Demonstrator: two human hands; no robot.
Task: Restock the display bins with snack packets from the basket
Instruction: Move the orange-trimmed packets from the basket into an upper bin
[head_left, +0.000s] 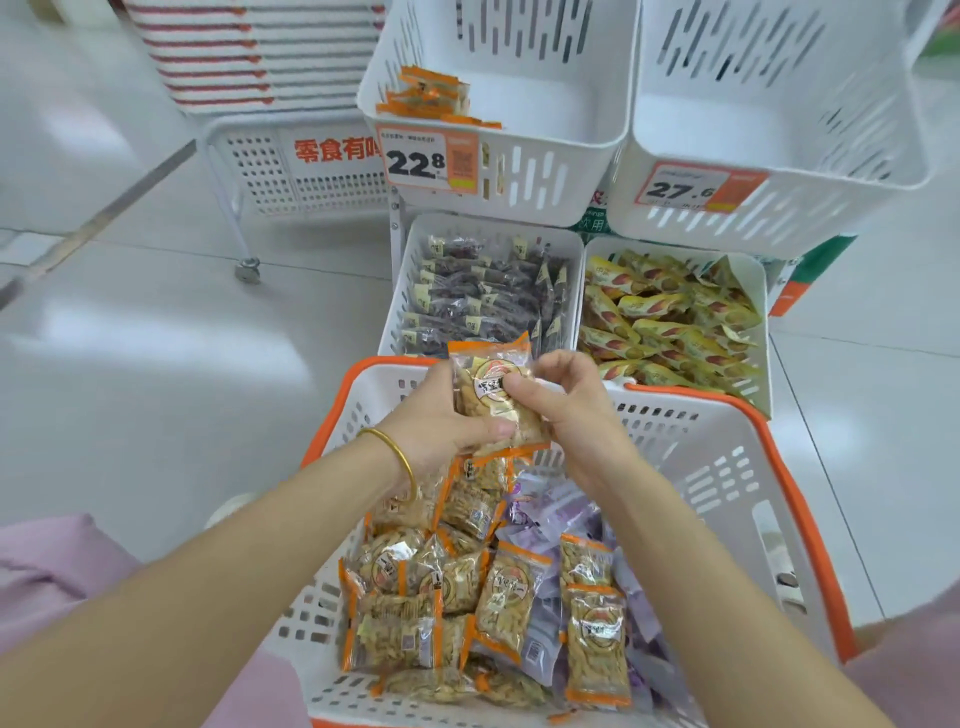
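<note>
**Film, plastic and a shiny floor**

The packet (493, 400) pinched between my left grip (447, 421) and right grip (566, 410) is glossy clear film with orange printed edges, crinkled and catching the light. The basket (727, 467) under it is smooth white perforated plastic with an orange plastic rim. The display bins (519, 176) are the same smooth white plastic. The price tag (428, 161) on one looks like printed card. My bangle (400, 457) is polished gold-coloured metal. The floor (156, 338) is glossy and reflective. The pink cloth (47, 571) at lower left looks soft and matt.
</note>
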